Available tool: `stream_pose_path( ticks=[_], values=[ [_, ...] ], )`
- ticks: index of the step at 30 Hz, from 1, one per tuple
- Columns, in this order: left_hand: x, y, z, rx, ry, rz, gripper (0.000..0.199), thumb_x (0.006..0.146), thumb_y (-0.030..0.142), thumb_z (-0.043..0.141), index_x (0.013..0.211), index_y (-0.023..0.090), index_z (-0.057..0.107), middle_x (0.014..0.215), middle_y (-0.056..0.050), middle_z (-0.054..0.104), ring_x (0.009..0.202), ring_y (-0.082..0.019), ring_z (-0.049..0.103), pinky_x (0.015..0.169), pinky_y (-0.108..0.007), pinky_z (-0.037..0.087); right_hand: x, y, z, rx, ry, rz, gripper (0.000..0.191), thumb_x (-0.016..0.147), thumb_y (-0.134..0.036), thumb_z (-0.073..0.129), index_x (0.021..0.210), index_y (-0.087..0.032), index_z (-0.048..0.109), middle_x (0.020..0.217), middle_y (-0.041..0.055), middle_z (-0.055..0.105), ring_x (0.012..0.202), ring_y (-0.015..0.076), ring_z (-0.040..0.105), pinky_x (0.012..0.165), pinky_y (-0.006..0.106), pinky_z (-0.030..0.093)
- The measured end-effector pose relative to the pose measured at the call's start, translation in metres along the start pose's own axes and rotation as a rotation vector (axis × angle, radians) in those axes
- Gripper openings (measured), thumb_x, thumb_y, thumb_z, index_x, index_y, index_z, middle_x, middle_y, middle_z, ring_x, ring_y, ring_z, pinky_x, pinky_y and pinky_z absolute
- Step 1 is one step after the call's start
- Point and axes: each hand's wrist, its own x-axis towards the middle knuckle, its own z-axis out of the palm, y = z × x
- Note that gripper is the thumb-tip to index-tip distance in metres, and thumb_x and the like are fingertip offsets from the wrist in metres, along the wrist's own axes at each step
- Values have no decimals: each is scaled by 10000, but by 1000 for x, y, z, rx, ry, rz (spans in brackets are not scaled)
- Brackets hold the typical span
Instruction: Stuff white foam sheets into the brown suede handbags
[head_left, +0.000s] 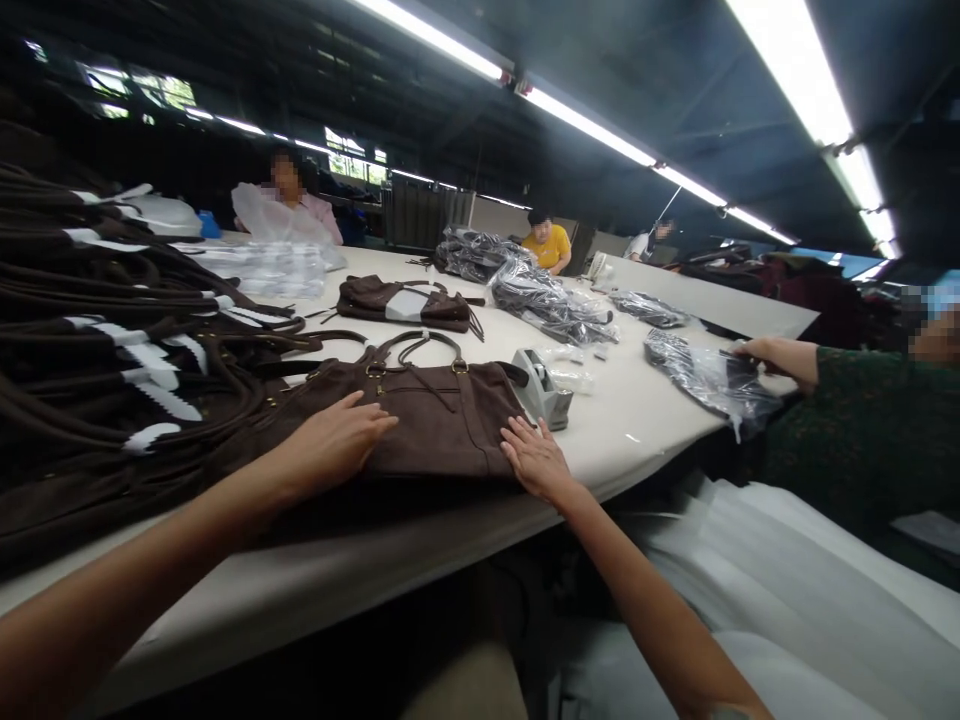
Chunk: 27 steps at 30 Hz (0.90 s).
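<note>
Head view, brown bag [442, 430]: near the tabletop's [630, 400] front edge, between the hands, long axis running left to right, handles [451, 341] pointing away.
Left hand [339, 440]: unclenched, fingers pointing rightward over the bag's left part; firm contact hard to tell.
Right hand [538, 460]: spread palm-down, touching the bag's right end.
Nearer hand: right to the grey dispenser [553, 403]; left to the stacked bags [45, 335].

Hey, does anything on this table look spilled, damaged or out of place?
Nothing looks spilled. The brown bag front and centre seems undamaged. The bag pile at left looks untidy, white wrappings sticking out at angles.
</note>
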Motion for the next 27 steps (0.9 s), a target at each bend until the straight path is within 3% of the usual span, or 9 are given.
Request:
stream_pose_path(
  ticks=[2, 4, 8, 12, 14, 17, 21, 24, 27],
  values=[
    [18, 2, 8, -60, 5, 64, 479, 966, 367, 319, 1324, 193, 586, 1344, -96, 617, 1283, -236, 529, 1167, -459, 279, 2, 0, -3, 22, -80, 24, 484, 1041, -388, 276, 1379, -167, 542, 1495, 111, 459, 1424, 233, 364, 1193, 509, 188],
    [22, 5, 30, -129, 29, 53, 532, 977, 485, 312, 1409, 238, 498, 1455, -89, 518, 1390, -259, 410, 1176, -497, 238, 1, -1, -2, 56, -117, 57, 545, 1041, -454, 236, 1411, -158, 504, 1509, 121, 437, 1430, 244, 352, 1180, 507, 220],
    [5, 8, 81, -244, -86, -53, 556, 987, 520, 239, 1491, 308, 344, 1586, -62, 309, 1482, -280, 228, 1183, -566, 163, -10, -8, 9, 89, -10, 106, 624, 1023, -530, 254, 1485, -133, 394, 1566, 128, 331, 1470, 241, 261, 1192, 477, 194],
    [-2, 5, 93, -274, -129, -73, 558, 984, 522, 242, 1487, 303, 345, 1595, -55, 282, 1490, -261, 203, 1194, -557, 142, -15, -8, 7, 105, -34, 108, 628, 1021, -537, 265, 1507, -149, 350, 1555, 123, 355, 1468, 233, 268, 1201, 511, 148],
    [-2, 5, 88, -275, -129, -80, 552, 985, 518, 240, 1481, 306, 356, 1590, -53, 290, 1488, -264, 209, 1191, -573, 135, -10, -7, -9, 93, -71, 105, 651, 1014, -561, 257, 1522, -158, 317, 1546, 136, 367, 1466, 254, 272, 1190, 564, 136],
    [-1, 7, 83, -281, -119, -96, 540, 990, 509, 238, 1481, 313, 350, 1586, -53, 299, 1485, -265, 218, 1187, -591, 131, 5, -11, -52, 54, -64, 72, 672, 1008, -580, 237, 1516, -151, 336, 1544, 155, 364, 1471, 292, 252, 1178, 605, 122],
    [-3, 7, 85, -312, -96, -95, 539, 991, 525, 255, 1478, 319, 358, 1578, -61, 318, 1480, -275, 233, 1181, -605, 141, 22, -29, -101, 54, 138, -53, 661, 1014, -567, 217, 1513, -156, 352, 1557, 132, 352, 1481, 277, 225, 1206, 551, 105],
    [-5, 3, 89, -346, -77, -89, 534, 986, 541, 268, 1473, 345, 366, 1571, -42, 341, 1477, -271, 244, 1184, -607, 148, 20, -42, -83, 71, 247, -69, 644, 1012, -545, 282, 1542, -179, 286, 1578, 113, 313, 1490, 279, 197, 1209, 538, 134],
    [-9, -4, 95, -354, -21, -204, 571, 973, 526, 290, 1488, 290, 361, 1580, -53, 330, 1483, -270, 224, 1201, -577, 153, 6, -43, -25, 76, 162, 88, 594, 1022, -488, 297, 1511, -158, 359, 1538, 139, 381, 1465, 295, 268, 1178, 551, 223]
  ],
)
